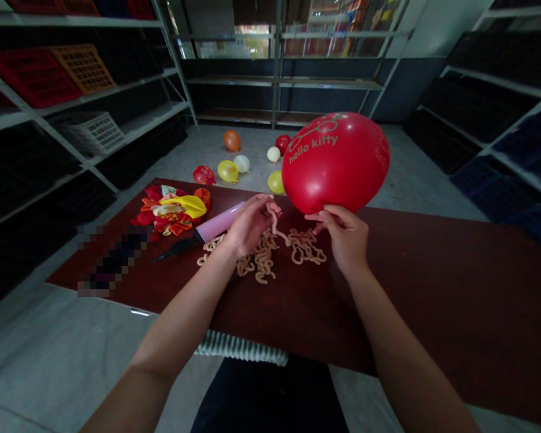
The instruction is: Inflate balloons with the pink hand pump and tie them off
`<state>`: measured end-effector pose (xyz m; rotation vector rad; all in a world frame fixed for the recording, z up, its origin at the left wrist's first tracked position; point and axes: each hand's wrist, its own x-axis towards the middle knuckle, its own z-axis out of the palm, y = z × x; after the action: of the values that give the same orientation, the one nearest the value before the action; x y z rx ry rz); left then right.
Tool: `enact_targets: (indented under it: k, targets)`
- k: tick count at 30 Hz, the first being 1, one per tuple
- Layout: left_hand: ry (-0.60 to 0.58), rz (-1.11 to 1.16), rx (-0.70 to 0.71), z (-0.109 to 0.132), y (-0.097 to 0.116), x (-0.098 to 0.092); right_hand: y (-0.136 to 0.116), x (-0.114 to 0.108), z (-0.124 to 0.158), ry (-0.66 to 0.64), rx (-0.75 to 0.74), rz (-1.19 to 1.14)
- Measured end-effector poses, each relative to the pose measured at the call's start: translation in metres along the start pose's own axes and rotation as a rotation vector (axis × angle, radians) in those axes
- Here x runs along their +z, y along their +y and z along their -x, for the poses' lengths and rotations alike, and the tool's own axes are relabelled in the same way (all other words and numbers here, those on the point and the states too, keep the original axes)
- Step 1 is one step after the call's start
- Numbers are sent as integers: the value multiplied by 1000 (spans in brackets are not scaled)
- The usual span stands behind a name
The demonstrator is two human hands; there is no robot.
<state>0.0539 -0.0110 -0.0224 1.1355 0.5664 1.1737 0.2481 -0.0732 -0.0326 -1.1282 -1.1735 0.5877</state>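
Note:
An inflated red balloon with "hello kitty" printed on it is pinched at its neck by my right hand, its round body above the fingers. My left hand has its fingers closed on a beige curly string that dangles toward the table. Below the hands, more beige curly strings lie in a loose tangle. A pink balloon pump with a black nozzle end rests just left of my left hand. Farther left is a pile of uninflated balloons in red, orange, yellow and white.
The dark red-brown table extends far to the right. On the floor beyond it are several inflated balloons, among them an orange balloon. Metal shelves with crates line the room. A blurred-out dark object lies at the table's left.

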Motion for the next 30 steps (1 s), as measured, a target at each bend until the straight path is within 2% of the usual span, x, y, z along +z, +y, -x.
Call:
enact_targets:
  k: [2, 4, 8, 10, 16, 20, 24, 30]
  targets:
    - [90, -82, 124, -2, -1, -2, -2, 3, 4, -12, 15, 13]
    - [125, -217, 261, 1, 2, 1, -5, 7, 8, -28, 31, 25]
    - [75, -541, 525, 18, 11, 18, -10, 14, 17, -56, 50, 108]
    - [29, -593, 588, 26, 13, 25, -12, 16, 21, -71, 40, 166]
    - [-33, -554, 633, 33, 11, 25, -18, 23, 31, -137, -54, 174]
    - [-118, -610, 657, 32, 17, 22, -25, 27, 34, -151, 19, 36]
    - [-234, -603, 708, 29, 20, 22, -25, 27, 32, -68, 76, -119]
    - [-274, -648, 721, 24, 15, 23, -19, 24, 27, -99, 113, -180]
